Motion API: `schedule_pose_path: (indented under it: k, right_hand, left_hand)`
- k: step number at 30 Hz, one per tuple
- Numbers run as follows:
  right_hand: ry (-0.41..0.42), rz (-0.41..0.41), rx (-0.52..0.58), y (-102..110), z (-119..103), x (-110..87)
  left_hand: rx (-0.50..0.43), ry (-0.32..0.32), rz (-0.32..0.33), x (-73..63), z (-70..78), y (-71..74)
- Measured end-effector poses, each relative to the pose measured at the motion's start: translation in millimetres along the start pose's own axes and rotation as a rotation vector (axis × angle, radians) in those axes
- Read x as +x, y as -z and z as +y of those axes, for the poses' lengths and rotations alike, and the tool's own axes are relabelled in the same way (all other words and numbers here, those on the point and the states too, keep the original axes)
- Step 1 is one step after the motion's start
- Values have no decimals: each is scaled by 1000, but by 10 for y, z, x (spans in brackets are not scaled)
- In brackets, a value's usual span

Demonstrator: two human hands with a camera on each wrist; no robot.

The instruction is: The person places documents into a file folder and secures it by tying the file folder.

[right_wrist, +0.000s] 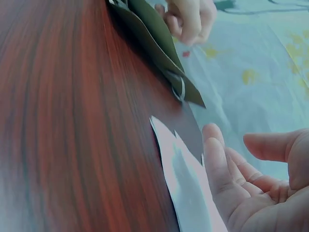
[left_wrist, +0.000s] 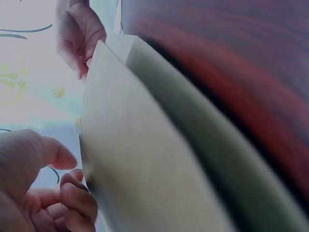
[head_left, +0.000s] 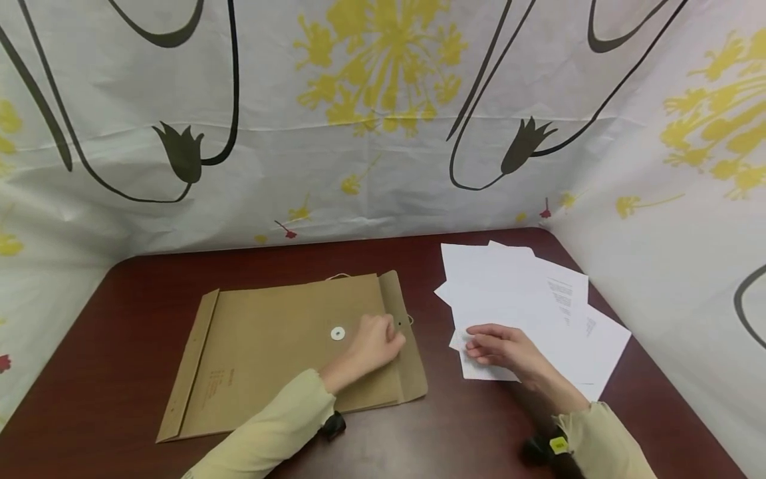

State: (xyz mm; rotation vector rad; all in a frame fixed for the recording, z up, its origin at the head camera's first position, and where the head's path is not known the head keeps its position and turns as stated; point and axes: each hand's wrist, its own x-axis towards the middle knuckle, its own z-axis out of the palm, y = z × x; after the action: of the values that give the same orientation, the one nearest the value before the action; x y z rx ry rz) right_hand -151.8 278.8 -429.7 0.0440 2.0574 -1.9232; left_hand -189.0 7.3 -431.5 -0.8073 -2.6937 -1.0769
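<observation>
On dark table [head_left: 419, 442], brown envelope [head_left: 269, 346] lying left of loose papers [head_left: 509, 279], likely handling light, stiffish; right-end flap [head_left: 410, 366] probably suiting gentle pinch. Left hand [head_left: 374, 342] bending fingers over envelope, grip impossible to tell; right hand [head_left: 503, 346] relaxing by papers, holding nothing.

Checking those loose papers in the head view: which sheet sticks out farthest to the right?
The partly covered sheet whose corner points toward the table's right edge. The overlapping sheet with the longer print block stops farther left.
</observation>
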Motion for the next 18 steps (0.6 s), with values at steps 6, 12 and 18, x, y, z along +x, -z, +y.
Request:
schedule_pose_path:
  k: [6,12,18]
  right_hand:
    - [1,58,-15,220,22,-93]
    - [-14,112,-42,419,35,-156]
    - [-13,187,-48,664,46,-241]
  left_hand:
    - [56,-135,136,89,108,-114]
    - [-86,-151,92,162,240,-220]
    - [-324,105,-105,299,446,-277]
